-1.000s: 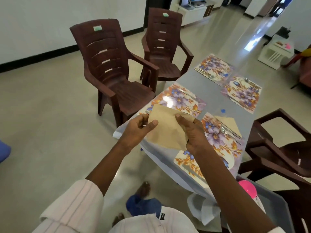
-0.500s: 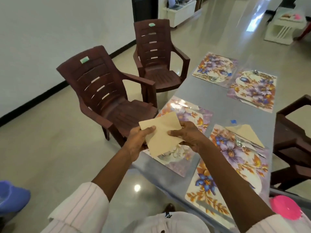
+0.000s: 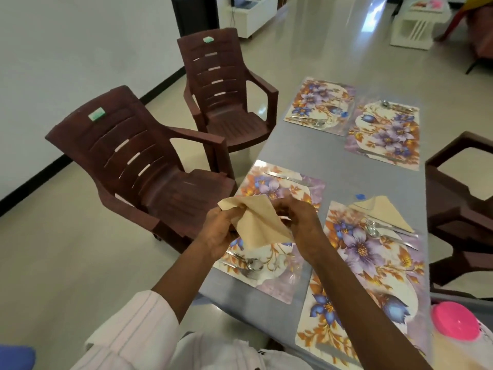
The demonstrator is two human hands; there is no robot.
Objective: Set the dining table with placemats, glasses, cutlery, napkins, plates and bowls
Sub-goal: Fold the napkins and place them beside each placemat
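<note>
– Pale floor [image 3: 66, 263], white walls [image 3: 80, 49], and dark brown plastic chairs [image 3: 149, 166] along a long grey counter [image 3: 333, 156]. What lies on it?

– Flowered mats, as the head camera shows them. The near right placemat [image 3: 373, 263] carries a folded napkin [image 3: 384, 212] at its far corner, just beside some cutlery. The near left placemat [image 3: 280, 276] has a spoon and fork [image 3: 248, 264] at its near edge and a knife [image 3: 285, 176] at its far edge, but no napkin. Two more mats lie farther along. A pink bowl [image 3: 456, 323] sits at the lower right, off the mats.

– And the napkin in hand?

– The beige napkin [image 3: 256, 228] hangs in the air above the near left placemat, between both hands and clear of the counter.

– How are the hands posed?

– Both forearms reach forward with the wrists close together. The left hand [image 3: 218, 233] has its fingers curled round the napkin's left side, and one corner sticks up above them. The right hand [image 3: 301, 222] pinches the right edge with its fingers bent inward, the tips partly hidden.

– How will it handle?

– Light, soft and limp, I'd judge. It drapes and creases, so a fold needs pressing to hold. It is best taken by the corners, pulled flat, then folded like the one on the other mat.
</note>
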